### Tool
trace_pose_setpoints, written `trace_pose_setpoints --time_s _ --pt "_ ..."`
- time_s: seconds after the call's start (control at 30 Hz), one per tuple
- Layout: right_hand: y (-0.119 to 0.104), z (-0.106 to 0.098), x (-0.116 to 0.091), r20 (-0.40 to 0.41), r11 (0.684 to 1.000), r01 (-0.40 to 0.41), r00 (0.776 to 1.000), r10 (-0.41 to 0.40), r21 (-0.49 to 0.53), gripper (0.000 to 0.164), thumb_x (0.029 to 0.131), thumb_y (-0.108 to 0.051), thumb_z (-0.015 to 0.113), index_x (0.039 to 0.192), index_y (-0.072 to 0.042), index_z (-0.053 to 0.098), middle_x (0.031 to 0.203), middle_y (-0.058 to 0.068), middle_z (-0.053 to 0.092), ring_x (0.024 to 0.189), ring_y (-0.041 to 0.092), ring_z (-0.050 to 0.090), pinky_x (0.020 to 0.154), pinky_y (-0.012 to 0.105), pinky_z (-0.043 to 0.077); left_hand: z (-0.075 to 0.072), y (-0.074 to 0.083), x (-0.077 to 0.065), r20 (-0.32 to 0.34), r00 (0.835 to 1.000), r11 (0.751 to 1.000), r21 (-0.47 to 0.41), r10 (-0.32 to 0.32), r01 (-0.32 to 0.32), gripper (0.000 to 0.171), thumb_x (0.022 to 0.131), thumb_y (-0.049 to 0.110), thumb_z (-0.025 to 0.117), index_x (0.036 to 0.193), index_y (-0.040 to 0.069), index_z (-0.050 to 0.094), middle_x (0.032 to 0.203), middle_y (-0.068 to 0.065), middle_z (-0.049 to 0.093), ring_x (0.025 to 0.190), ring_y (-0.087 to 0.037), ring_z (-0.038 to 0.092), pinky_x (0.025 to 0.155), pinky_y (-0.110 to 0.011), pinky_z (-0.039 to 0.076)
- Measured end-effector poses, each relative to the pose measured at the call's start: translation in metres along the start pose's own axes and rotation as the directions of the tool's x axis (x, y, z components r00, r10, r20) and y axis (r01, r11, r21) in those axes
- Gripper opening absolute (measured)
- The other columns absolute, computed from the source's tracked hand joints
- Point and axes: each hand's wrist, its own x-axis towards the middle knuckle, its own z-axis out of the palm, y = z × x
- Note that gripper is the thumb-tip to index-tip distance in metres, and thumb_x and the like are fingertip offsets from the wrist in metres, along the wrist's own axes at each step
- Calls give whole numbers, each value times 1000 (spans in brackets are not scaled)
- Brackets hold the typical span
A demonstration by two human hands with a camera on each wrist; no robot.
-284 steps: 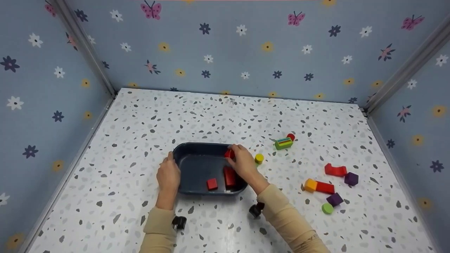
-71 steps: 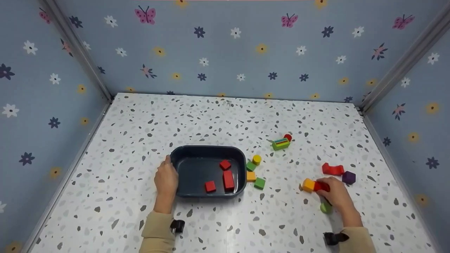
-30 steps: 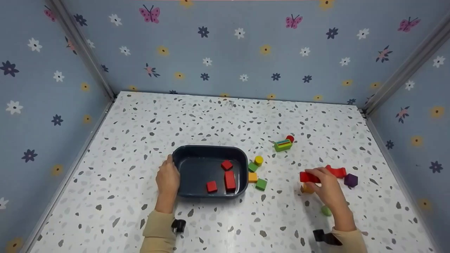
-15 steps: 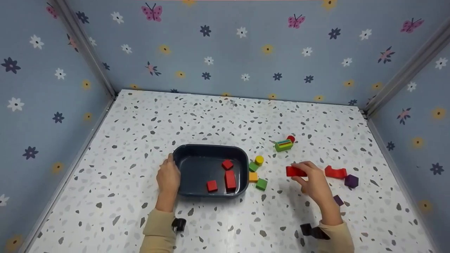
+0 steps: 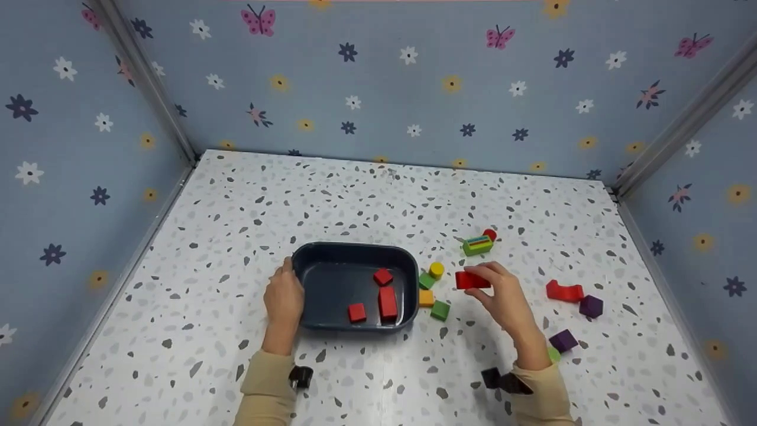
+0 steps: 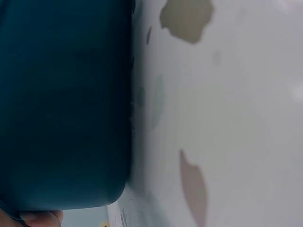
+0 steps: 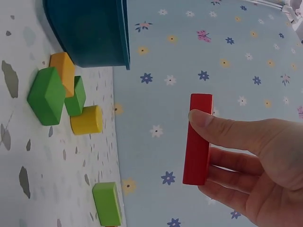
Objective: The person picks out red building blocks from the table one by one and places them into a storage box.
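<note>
One red block (image 5: 473,280), pinched in the right hand (image 5: 505,299), has just come nearer the tray (image 5: 328,287), raised at three o'clock, closer to the red pieces (image 5: 387,303) inside, while the left hand (image 5: 284,299) touches the tray's nine-o'clock side, grip unclear.

Head view: forward, down over my left hand (image 5: 284,299) and right hand (image 5: 505,299). Left wrist: close on tray (image 6: 66,104) beside hand. Right wrist: sideways, past hand to flowered wall (image 7: 154,56); shares tray with head.
</note>
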Motion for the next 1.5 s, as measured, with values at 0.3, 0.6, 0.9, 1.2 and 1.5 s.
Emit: trace_pose_setpoints --time_s 0.3,0.6,0.9,1.2,1.5 --pt "-18 14 11 -4 998 54 999 -54 37 34 71 -3 72 104 -6 65 100 9 58 88 21 57 75 33 48 0 0 1 4 1000 1000 8 -9 9 29 86 -2 46 114 -9 52 83 -26 58 65 -43 57 53 -49 44" --pt "-35 34 20 30 991 103 994 -105 80 34 70 -1 72 103 -7 65 99 6 58 87 18 57 73 28 48 1 -1 0 -18 1000 1000 -3 -2 2 29 86 -2 47 114 -8 53 82 -25 58 63 -43 56 52 -51 43" --pt "-47 57 28 78 978 174 980 -183 113 33 72 -6 72 104 -6 64 99 6 57 87 17 57 71 28 48 2 -2 0 -8 1000 1000 14 -8 8 28 86 -1 47 113 -8 53 82 -25 58 63 -44 57 51 -51 44" --pt "-59 77 39 116 975 168 976 -185 147 34 73 -7 71 107 -9 63 101 5 57 89 16 56 72 26 48 1 -1 1 18 1000 999 27 -21 21 29 87 -1 46 115 -8 52 85 -25 58 65 -43 58 53 -49 45" --pt "-70 100 47 121 967 199 968 -219 156 32 74 -8 71 106 -7 64 101 6 56 88 18 56 72 26 48 2 -1 1 17 1000 999 29 -17 16 28 88 -1 44 114 -8 52 84 -26 58 65 -45 57 53 -51 44"
